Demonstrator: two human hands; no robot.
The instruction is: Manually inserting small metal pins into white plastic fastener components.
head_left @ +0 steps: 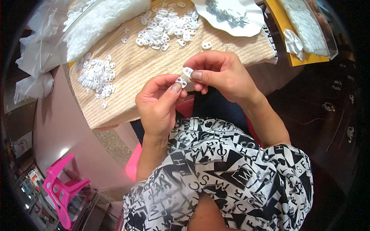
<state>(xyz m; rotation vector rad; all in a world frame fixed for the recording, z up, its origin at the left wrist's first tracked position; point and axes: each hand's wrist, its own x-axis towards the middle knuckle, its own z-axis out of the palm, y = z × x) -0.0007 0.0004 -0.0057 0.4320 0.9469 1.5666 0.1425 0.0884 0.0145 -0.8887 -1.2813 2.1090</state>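
My left hand (157,103) pinches a small white plastic piece with holes (181,81) between thumb and fingers. Close above it, my right hand (228,75) grips a white oval plastic piece (187,71) by its end, thumb on top. The two pieces are nearly together; whether they touch, I cannot tell. Beyond the hands, a single oval two-holed piece (206,45) lies on the striped cloth (127,77). A pile of similar oval pieces (158,30) is spread at the far side, and a heap of smaller white pieces (96,75) lies on the left.
A white wavy-edged plate (246,29) with many tiny dark metal bits stands at the far right. A large clear bag of white pieces (104,27) rests at the far left, another bag (304,29) at the far right. A pink plastic stool (63,188) is at lower left.
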